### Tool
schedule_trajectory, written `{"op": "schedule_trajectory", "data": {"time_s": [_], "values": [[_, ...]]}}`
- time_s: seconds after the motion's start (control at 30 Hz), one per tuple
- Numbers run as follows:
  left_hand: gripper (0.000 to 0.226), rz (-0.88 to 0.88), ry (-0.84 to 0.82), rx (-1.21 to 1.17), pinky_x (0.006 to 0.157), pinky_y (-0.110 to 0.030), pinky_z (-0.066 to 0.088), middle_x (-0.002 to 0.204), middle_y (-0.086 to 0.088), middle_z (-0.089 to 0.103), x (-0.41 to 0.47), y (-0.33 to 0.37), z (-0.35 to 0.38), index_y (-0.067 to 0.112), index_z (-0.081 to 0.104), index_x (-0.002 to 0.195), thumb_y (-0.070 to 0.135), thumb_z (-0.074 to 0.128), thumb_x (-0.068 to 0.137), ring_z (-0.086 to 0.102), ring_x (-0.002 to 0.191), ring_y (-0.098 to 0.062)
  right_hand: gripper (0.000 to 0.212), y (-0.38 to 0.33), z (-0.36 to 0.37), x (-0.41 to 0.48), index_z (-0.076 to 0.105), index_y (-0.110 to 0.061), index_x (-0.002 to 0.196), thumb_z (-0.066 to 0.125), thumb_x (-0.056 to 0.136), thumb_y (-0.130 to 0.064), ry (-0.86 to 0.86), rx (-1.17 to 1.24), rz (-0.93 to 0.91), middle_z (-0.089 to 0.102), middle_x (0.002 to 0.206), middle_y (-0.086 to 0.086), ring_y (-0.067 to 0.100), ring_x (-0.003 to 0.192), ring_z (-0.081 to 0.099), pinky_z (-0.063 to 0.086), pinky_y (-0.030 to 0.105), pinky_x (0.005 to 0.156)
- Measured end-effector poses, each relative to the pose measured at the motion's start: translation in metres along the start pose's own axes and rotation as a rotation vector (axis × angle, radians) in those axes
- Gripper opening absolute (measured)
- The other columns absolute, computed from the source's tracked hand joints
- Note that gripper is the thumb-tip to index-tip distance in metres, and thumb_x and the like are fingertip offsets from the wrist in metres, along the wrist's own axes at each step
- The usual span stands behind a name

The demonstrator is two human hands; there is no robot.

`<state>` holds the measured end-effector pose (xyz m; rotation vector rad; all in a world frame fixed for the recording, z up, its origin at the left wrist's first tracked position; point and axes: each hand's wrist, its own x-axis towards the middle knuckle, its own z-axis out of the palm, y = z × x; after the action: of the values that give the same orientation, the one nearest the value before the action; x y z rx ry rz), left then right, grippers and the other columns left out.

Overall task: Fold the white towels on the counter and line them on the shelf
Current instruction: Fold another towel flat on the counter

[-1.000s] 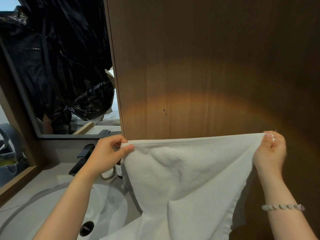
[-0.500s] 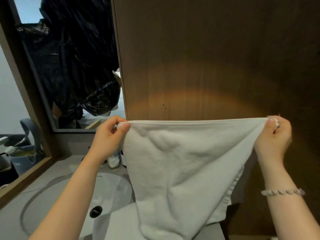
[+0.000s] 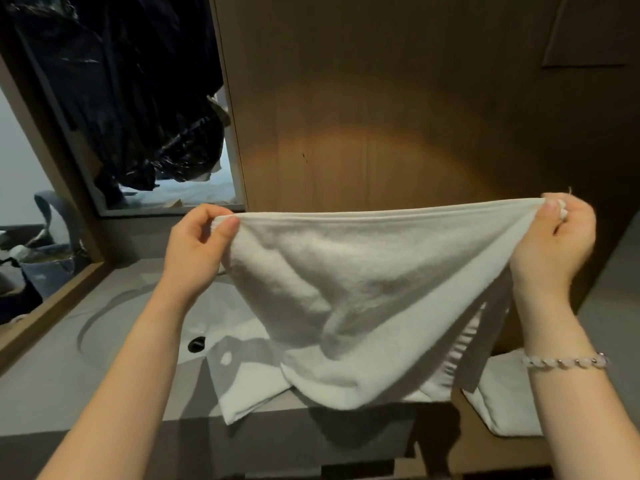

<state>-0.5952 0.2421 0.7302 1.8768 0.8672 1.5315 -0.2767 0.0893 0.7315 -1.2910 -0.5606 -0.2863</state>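
Over on the left a mirror (image 3: 104, 98) is reflecting dark plastic bags, and below it a pale basin (image 3: 138, 306) is sitting sunk in the grey counter (image 3: 52, 368). The person's left hand (image 3: 197, 251) is pinching one top corner of a white towel (image 3: 363, 289) between thumb and curled fingers, raised in front of the wooden panel (image 3: 381, 98). From there the upper hem is running taut and nearly level across to the right hand (image 3: 554, 244), which is clamping the opposite corner the same way, a bit of cloth poking out past the knuckles.

So the long axis is lying side to side between the two hands, each gripping an end and neither nearer the cloth than the other. The rest of the towel is hanging from that edge in a slack belly (whether its lowest fold is touching anything below, I cannot tell).

Beneath it a second towel (image 3: 249, 386) is lying spread beside the basin. Further right, under the wrist wearing a bead bracelet (image 3: 568, 362), a third towel (image 3: 502, 400) is lying on a lower surface. Whether that is the shelf I cannot say.

To my eye the coming fold is turning on that stretched hem. Bringing the corners together would halve the towel across its length, while lowering it straight down would lay it on the counter.
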Motion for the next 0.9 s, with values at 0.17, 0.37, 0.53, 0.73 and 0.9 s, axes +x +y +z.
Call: {"op": "schedule_trajectory", "data": {"time_s": [0.17, 0.37, 0.53, 0.73, 0.9], "values": [[0.019, 0.072, 0.020, 0.041, 0.053, -0.008, 0.038, 0.070, 0.013, 0.054, -0.014, 0.042, -0.005, 0.029, 0.055, 0.077, 0.018, 0.057, 0.093, 0.046, 0.055, 0.004, 0.018, -0.020, -0.030, 0.015, 0.051, -0.016, 0.104, 0.037, 0.096, -0.025, -0.003, 0.048, -0.021, 0.051, 0.090, -0.012, -0.003, 0.085, 0.051, 0.044, 0.010, 0.081], [0.018, -0.041, 0.036, 0.204, 0.060, -0.012, 0.041, 0.075, 0.012, 0.057, -0.017, 0.040, 0.005, 0.029, 0.058, 0.076, 0.019, 0.057, 0.092, 0.049, 0.062, 0.000, 0.022, 0.006, -0.029, 0.027, 0.060, -0.015, 0.090, 0.043, 0.093, -0.028, -0.238, -0.061, 0.168, 0.057, 0.082, -0.002, 0.019, 0.087, 0.058, 0.051, 0.044, 0.089], [0.012, -0.241, -0.013, 0.269, 0.070, -0.028, 0.045, 0.086, 0.005, 0.062, -0.026, 0.002, 0.018, 0.025, 0.061, 0.082, 0.025, 0.056, 0.093, 0.056, 0.079, -0.014, 0.020, 0.050, -0.013, 0.013, 0.060, -0.016, 0.108, 0.046, 0.097, -0.024, -0.369, -0.058, 0.343, 0.058, 0.102, 0.001, 0.017, 0.099, 0.054, 0.046, 0.041, 0.093], [0.011, -0.384, -0.028, 0.301, 0.066, -0.025, 0.040, 0.089, 0.002, 0.063, -0.005, -0.053, 0.015, 0.023, 0.062, 0.082, 0.024, 0.058, 0.092, 0.056, 0.085, -0.017, 0.024, 0.094, 0.035, -0.004, 0.061, -0.009, 0.110, 0.045, 0.098, -0.023, -0.480, -0.121, 0.412, 0.059, 0.103, 0.006, 0.020, 0.098, 0.053, 0.044, 0.035, 0.088], [0.016, -0.394, -0.071, 0.342, 0.065, -0.019, 0.040, 0.090, -0.002, 0.063, 0.035, -0.111, 0.024, 0.009, 0.064, 0.093, 0.022, 0.056, 0.093, 0.055, 0.078, -0.012, 0.027, 0.121, 0.096, -0.005, 0.059, -0.007, 0.112, 0.042, 0.099, -0.024, -0.446, -0.190, 0.399, 0.057, 0.103, 0.006, 0.019, 0.097, 0.051, 0.042, 0.032, 0.083]]}}
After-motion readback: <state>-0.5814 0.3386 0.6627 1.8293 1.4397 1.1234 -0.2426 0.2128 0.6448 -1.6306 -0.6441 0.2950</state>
